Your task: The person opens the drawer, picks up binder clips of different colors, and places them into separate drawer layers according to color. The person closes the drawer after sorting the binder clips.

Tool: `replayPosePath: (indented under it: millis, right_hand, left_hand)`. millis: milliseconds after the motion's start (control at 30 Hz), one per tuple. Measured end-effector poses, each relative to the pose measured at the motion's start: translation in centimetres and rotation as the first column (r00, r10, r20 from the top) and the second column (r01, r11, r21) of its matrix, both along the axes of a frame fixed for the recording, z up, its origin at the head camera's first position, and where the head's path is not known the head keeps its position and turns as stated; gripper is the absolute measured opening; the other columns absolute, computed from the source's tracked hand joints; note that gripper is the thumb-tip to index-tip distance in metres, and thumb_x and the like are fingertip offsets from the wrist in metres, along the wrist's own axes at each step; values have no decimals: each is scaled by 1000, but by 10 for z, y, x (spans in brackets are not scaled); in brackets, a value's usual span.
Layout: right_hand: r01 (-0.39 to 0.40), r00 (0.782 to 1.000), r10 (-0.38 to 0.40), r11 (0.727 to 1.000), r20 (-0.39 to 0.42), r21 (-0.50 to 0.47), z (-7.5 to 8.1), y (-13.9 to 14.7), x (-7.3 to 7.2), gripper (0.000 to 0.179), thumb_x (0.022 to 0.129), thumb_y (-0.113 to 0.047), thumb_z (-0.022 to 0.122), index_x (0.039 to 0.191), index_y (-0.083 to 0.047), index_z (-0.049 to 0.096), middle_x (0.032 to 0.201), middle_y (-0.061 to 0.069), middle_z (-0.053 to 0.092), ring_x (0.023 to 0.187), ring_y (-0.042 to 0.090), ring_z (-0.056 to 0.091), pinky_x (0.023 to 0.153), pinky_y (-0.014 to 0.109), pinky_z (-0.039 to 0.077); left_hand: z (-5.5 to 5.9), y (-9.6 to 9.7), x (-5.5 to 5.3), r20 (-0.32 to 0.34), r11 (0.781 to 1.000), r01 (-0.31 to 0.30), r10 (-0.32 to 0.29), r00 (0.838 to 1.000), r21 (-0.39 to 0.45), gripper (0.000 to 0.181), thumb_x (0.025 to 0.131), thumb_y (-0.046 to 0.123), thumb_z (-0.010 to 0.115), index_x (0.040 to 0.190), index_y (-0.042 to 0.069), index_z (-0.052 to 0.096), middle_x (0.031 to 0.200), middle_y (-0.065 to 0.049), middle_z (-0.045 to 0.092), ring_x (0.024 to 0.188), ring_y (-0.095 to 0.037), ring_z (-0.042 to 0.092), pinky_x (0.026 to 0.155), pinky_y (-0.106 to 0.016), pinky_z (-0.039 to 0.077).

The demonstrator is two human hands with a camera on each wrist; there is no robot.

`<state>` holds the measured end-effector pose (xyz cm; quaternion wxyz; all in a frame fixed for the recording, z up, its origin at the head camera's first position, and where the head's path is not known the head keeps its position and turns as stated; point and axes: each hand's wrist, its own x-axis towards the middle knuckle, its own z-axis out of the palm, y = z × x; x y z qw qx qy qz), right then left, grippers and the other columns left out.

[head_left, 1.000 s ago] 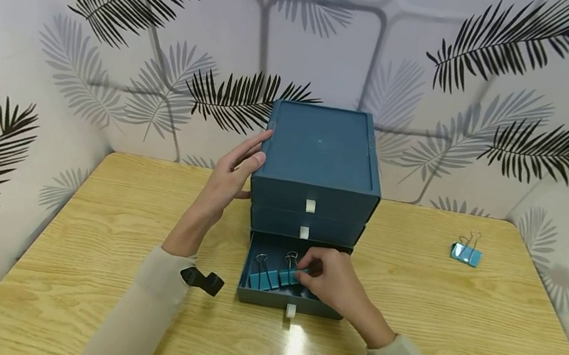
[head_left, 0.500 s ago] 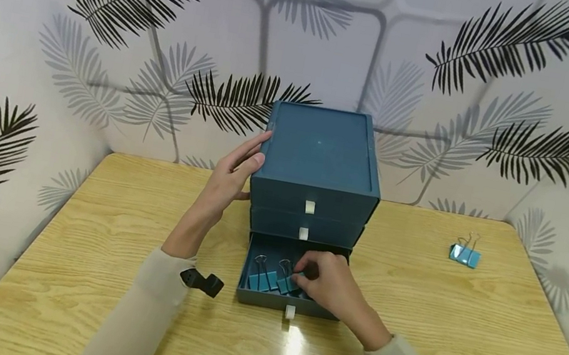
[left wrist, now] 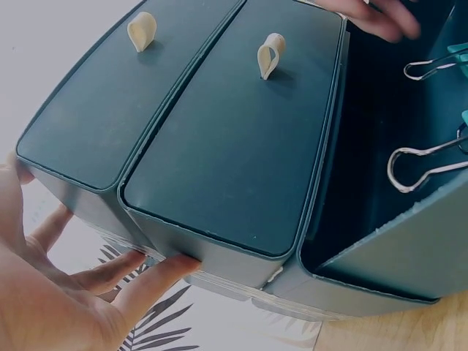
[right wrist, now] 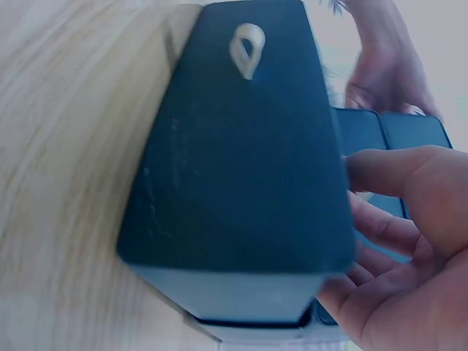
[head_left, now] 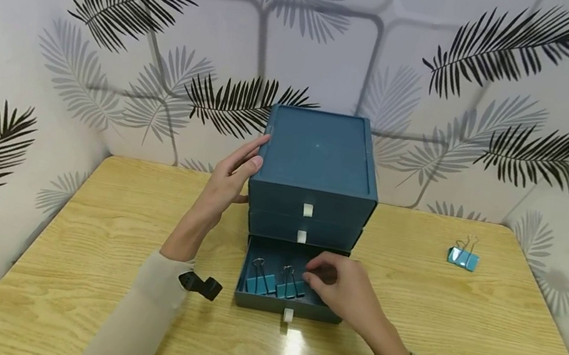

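Note:
A dark blue drawer box [head_left: 317, 151] stands at the back middle of the table. Its bottom drawer [head_left: 259, 304] is pulled out. Two blue binder clips, a left one [head_left: 260, 284] and a right one [head_left: 290, 289], sit side by side inside with wire handles raised. My left hand [head_left: 224, 183] rests against the box's left side, fingers spread along it in the left wrist view. Over the right part of the open drawer is my right hand [head_left: 348, 285], its thumb and index finger apart beside the right clip and nothing between them.
Another blue binder clip [head_left: 462, 258] lies on the wooden table [head_left: 440, 332] at the right. Upper drawers with pale pull loops [head_left: 307, 210] are closed. Behind the table rises a leaf-patterned backdrop [head_left: 319, 44].
The right fingers have let go of the right binder clip and drawn slightly to the right of it. That clip now sits in the drawer. The left hand stays on the box.

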<state>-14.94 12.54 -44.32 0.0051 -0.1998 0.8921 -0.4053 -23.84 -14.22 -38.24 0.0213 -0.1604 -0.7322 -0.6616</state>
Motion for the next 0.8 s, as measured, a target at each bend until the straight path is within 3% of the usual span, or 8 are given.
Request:
replayPosePath:
  millis: [300,533,800]
  right_hand:
    - [37,999,-41,991,-27,-132,13,21,2,12,93,-9,76,105,-12,76,102,0,73,89,17,72,76,32,60]
    - [77,996,-82,988,-37,-136,20,34,1,15,94,-10,76,109,-12,75,106,1,74,93,18,71,77,35,61]
    - [114,990,-125,981,-63,-160,22,49,0,15,95,-13,76,109,-12,75,107,6,75,95,19,72,76,29,59]
  left_hand:
    - [-1,-1,0,-17,1000,9,-9,1000,-2,50,108,36,50,157,36,43,165,-1,32,149,-24,33,92,-74,45]
    - [-1,-2,0,-21,1000,6,-6,1000,5,50,108,37,50,157,37,44,164,0,32,149,-23,33,91,-73,47]
    - [-2,0,-1,-17,1000,7,-7,1000,-2,50,108,38,50,157,37,43,165,0,32,149,-24,33,92,-74,45]
